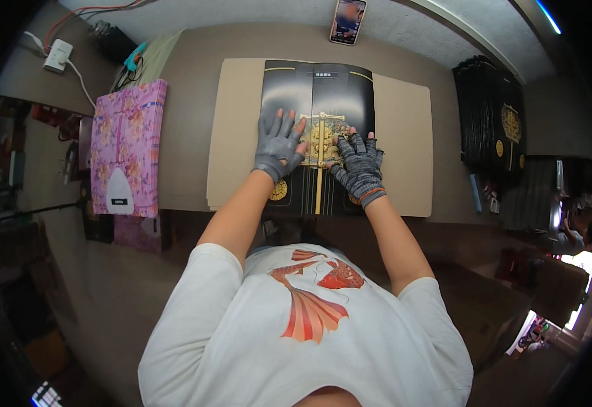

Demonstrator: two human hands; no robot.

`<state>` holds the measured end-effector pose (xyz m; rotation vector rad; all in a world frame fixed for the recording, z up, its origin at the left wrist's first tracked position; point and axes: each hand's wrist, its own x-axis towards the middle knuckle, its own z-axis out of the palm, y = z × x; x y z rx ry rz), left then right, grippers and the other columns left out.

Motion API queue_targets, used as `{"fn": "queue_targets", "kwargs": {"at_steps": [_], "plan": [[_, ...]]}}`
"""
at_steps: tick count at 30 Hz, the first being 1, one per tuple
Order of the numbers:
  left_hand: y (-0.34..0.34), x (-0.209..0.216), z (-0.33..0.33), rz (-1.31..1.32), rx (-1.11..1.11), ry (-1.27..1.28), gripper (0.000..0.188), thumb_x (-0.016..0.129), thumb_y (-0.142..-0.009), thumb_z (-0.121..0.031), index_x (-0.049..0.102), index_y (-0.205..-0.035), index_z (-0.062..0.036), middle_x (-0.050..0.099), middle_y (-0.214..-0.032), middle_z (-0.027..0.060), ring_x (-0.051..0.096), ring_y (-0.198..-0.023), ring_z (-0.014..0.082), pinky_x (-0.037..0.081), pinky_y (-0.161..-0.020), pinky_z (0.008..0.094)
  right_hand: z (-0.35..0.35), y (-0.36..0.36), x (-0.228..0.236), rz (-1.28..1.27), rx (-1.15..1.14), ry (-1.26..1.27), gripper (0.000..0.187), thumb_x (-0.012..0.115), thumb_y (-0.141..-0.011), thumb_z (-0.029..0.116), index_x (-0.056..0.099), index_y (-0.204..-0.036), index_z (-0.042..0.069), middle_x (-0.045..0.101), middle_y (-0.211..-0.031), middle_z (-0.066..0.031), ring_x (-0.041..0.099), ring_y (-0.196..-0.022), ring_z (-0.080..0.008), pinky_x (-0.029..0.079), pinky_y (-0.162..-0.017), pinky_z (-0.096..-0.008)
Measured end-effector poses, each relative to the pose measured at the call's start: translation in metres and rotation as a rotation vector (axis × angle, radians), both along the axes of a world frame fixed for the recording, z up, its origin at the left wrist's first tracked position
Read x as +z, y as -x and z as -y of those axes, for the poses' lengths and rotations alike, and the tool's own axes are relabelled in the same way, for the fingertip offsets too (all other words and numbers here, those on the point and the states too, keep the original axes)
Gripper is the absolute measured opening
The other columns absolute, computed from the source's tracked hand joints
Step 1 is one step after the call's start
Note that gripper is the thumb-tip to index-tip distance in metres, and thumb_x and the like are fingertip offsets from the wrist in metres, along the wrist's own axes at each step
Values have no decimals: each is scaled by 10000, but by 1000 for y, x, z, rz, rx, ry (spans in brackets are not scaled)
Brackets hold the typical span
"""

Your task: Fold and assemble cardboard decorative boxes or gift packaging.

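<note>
A flat, glossy black printed piece (287, 87) with gold ornament and a gold centre stripe lies before me; it looks like a flattened bag or folder. Beneath it is a tan cardboard sheet (404, 149), showing on both sides. My left hand (279, 144), in a grey glove with bare fingertips, rests flat on the black piece's left part, fingers stretched upward. On the right part lies my right hand (360, 166), in a mottled grey glove with an orange cuff edge, fingers spread beside the gold ornament. Neither hand grips anything visible.
To the left lies a stack of pink-purple floral pieces (128, 146). A pile of similar black-and-gold pieces (489, 115) sits at the right. A phone (348, 22) stands at the back. A white power strip (58, 55) with cables and a teal-handled tool (134, 57) are at the far left.
</note>
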<state>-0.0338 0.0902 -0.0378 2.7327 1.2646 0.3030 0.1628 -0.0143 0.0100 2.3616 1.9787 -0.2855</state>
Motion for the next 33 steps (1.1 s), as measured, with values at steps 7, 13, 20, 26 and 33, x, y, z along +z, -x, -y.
{"fn": "queue_targets", "kwargs": {"at_steps": [7, 13, 20, 26, 33], "plan": [[0, -1, -1, 49, 1, 6, 598, 505, -920, -413, 395, -1474, -219, 321, -1556, 120, 238, -1452, 340, 101, -1145, 593, 1, -1, -9, -10, -7, 11, 727, 579, -836, 643, 432, -1447, 277, 253, -1582, -80, 123, -1454, -448, 167, -1089, -670], [0, -2, -1, 46, 7, 14, 586, 506, -917, -408, 413, -1464, -219, 319, -1558, 114, 244, -1451, 336, 103, -1146, 593, 2, 0, -7, 4, 1, -5, 707, 569, -840, 643, 437, -1442, 297, 251, -1584, -77, 118, -1455, -448, 167, -1083, -679], [0, -3, -2, 48, 5, 12, 579, 502, -914, -394, 417, -1461, -223, 319, -1559, 112, 252, -1448, 337, 109, -1148, 592, 3, -3, -15, -7, -12, 1, 723, 572, -836, 647, 414, -1457, 313, 243, -1589, -81, 105, -1457, -449, 148, -1095, -667], [1, -6, -2, 64, 8, 6, 585, 519, -903, -392, 423, -1458, -233, 323, -1557, 113, 262, -1444, 341, 116, -1150, 586, 3, -1, -10, 1, -9, -1, 747, 594, -829, 632, 396, -1470, 301, 233, -1594, -90, 93, -1451, -471, 126, -1108, -656], [1, -6, -3, 67, 2, -3, 589, 527, -898, -390, 430, -1454, -222, 337, -1549, 117, 272, -1438, 348, 121, -1143, 595, 3, -4, -11, -18, -21, 11, 758, 606, -825, 622, 390, -1472, 291, 226, -1597, -82, 96, -1448, -478, 141, -1105, -663]]}}
